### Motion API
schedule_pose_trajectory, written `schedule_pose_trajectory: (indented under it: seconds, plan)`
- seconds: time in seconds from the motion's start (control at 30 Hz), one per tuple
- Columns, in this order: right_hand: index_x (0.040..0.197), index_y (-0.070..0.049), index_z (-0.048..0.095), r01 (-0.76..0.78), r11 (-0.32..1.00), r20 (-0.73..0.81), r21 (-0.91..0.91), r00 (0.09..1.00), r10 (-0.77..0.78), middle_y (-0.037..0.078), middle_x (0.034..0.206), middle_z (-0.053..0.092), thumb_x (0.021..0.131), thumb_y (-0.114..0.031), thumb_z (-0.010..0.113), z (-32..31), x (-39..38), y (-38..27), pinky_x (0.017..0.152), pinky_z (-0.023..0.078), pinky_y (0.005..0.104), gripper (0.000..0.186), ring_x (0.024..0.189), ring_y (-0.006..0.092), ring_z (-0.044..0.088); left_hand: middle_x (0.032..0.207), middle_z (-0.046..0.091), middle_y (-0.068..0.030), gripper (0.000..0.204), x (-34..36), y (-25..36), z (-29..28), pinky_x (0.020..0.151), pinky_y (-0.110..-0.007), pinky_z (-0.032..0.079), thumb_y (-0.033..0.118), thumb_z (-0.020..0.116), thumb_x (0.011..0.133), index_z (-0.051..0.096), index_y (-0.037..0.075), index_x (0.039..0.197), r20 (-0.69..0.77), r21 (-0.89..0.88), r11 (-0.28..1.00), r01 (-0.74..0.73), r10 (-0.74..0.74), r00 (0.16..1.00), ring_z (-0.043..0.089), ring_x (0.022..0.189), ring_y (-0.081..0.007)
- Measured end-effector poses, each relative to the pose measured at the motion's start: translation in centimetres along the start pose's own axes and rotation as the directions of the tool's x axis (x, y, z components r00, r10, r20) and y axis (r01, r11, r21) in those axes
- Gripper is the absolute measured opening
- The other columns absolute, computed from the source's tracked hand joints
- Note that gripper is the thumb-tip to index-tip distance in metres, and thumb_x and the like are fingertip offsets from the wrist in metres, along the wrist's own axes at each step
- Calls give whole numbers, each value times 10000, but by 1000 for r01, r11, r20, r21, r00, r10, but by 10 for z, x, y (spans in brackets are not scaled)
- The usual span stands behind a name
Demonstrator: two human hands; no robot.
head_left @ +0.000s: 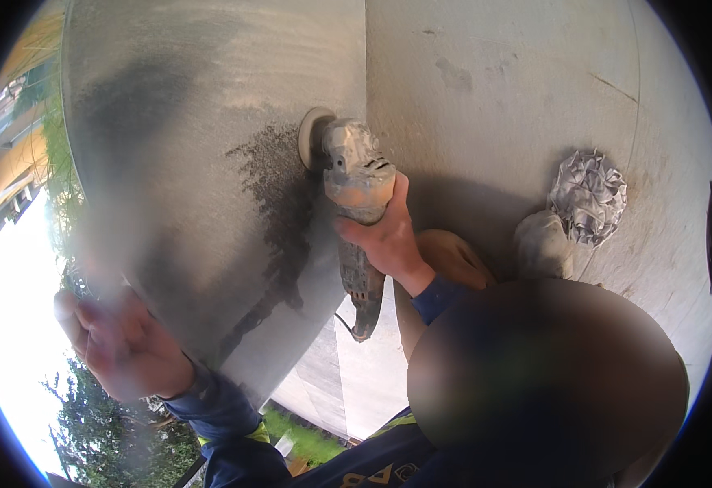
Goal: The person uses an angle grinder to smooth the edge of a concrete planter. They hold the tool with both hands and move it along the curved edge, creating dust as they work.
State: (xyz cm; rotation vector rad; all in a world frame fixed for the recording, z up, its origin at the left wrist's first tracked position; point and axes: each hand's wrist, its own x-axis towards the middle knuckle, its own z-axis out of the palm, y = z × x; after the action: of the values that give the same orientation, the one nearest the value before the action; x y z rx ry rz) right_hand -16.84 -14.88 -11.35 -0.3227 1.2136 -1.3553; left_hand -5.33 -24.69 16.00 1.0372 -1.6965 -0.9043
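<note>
My right hand [388, 240] is wrapped around the body of a dusty angle grinder [360, 187]. The grinder's pale round disc [313, 138] is tilted on edge against a grey slab face [209, 106], beside a dark, speckled wet-looking patch [278, 195]. From the grinder's lower end a thin cord comes out. Far to the left, my left hand [132, 346] is raised near the slab's edge, apart from the grinder. Its fingers are smeared, so their pose is unclear.
Right of the grinder lies another grey surface [486, 106], with a crumpled, pleated grey thing [587, 199] and a dusty rounded lump [544, 244] on it. A tan rounded object [453, 252] sits behind my right wrist. A blurred dark oval hides the lower right. Greenery [104, 431] shows lower left.
</note>
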Motion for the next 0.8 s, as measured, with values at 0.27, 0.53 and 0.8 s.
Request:
schedule_pose_trajectory:
  seconds: [0.27,0.53,0.8]
  plan:
    - [1252,-16,315,-157,987,-9,-27,988,156,187,1098,625,756,-200,804,-7,5,-6,862,521,368,720,989,271,653,604,363,26,343,4,3,10,503,-231,252,91,501,820,507,-100,1105,-61,79,996,49,-44,997,284,492,-60]
    - [1246,-16,317,-177,984,-18,-10,984,177,201,1113,627,755,-208,801,-9,17,-16,855,526,374,716,986,287,662,592,278,68,373,9,-3,6,483,-246,214,79,499,925,508,-65,1270,98,25,1000,-2,0,995,245,496,-36]
    - [1257,-29,309,-159,979,-59,-128,987,153,206,1100,634,741,-223,807,-12,18,-9,864,524,380,743,981,311,668,598,284,69,380,8,-5,8,495,-241,214,76,513,913,514,-68,1265,63,30,1000,-8,7,998,244,497,-40]
